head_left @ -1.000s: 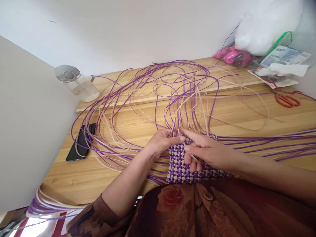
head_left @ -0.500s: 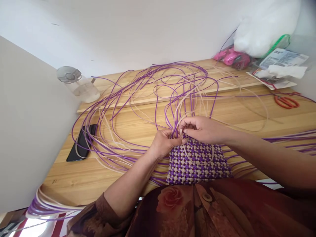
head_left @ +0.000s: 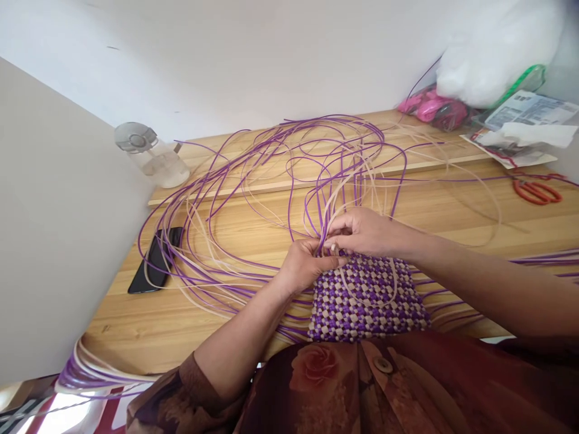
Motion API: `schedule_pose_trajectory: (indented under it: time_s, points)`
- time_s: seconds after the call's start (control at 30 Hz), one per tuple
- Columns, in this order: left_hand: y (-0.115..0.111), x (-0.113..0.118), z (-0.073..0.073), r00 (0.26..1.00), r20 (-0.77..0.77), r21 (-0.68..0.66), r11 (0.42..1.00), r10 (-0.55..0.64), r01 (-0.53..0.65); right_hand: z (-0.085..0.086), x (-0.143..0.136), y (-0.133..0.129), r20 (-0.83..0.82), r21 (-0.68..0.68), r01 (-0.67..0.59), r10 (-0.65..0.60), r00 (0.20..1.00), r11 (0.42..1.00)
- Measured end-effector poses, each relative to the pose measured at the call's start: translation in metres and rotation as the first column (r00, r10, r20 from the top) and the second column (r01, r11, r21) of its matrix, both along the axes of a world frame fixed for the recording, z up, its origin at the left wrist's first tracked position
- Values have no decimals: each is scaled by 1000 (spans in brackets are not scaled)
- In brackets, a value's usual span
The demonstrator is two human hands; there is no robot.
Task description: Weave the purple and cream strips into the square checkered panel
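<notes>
- The fingertips of the left hand [head_left: 302, 265] are disappearing behind the near corner of the woven panel [head_left: 359, 325], while its thumb is pressing on the front; the hand is clamping that corner.
- The right hand [head_left: 367, 234] is bending just beside the left one, its thumb and forefinger coming near each other at the panel's far edge; whether they are pinching a strand cannot be told.
- The panel, purple and beige, is lying below both hands, the right hand hiding part of its far edge.
- A beige loop [head_left: 395, 282] is hanging over the panel below the right hand; its ends are getting lost around the fingers.
- Loose strands [head_left: 323, 220] are spreading beyond the hands, tangling too closely to be traced singly.
- Left of the left hand, strands are crossing a black phone [head_left: 156, 265] and partly covering it.
- Far right of the right hand, a red-handled tool [head_left: 536, 191] is lying, its blades hard to make out; beyond it, a white-filled bag [head_left: 493, 66] is running off the top.
- Compared with a second ago, the right hand is now sitting farther away, over the edge, instead of covering the panel's middle, so more weave is showing.
- The left hand is keeping its corner grip.
</notes>
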State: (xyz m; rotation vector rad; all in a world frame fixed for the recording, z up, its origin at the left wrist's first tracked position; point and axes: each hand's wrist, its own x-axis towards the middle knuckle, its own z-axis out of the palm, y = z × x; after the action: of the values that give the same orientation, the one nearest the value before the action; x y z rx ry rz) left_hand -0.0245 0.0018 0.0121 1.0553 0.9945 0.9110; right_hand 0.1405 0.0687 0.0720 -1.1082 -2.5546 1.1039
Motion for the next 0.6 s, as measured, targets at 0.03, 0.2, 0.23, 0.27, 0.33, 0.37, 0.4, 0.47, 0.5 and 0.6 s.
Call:
schedule_pose_trajectory:
  time_s: [0.03, 0.2, 0.23, 0.27, 0.33, 0.37, 0.4, 0.47, 0.5, 0.6]
  points:
    - [0, 0, -1, 1000, -7, -1, 1000, 7, -7, -4, 1, 1, -36, -1, -11, 11, 999, 1000]
    - [0, 0, -3, 1000, -5, -34, 999, -4, 4, -8, 7, 3, -105, -268, -46, 18, 994, 962]
    - [0, 0, -2, 1000, -6, -35, 999, -9, 9, -6, 7, 3, -78, -270, -35, 14, 997, 962]
    - [0, -1, -2, 1000, -11, -35, 999, -16, 15, -4, 7, 3, -44, -261, -22, 11, 999, 965]
    - [0, -1, -1, 1000, -22, -32, 999, -18, 18, 0, 6, 2, 5, -229, 0, 1, 1000, 973]
    - [0, -1, -1, 1000, -24, -32, 999, -18, 17, 1, 7, 1, 11, -206, 10, -8, 1000, 978]
    - [0, -1, -1, 1000, -20, -36, 999, -19, 18, 1, 8, 1, 12, -193, 27, -25, 1000, 981]
    - [0, -1, -2, 1000, 7, -49, 999, -18, 19, 0, 14, -1, -5, -241, 82, -85, 996, 967]
    - [0, -1, -2, 1000, 23, -61, 998, -16, 18, -1, 18, -3, -17, -301, 107, -118, 993, 948]
    - [1, 0, -5, 1000, 25, -96, 995, 15, -12, -3, 29, -10, -77, -432, 112, -161, 984, 895]
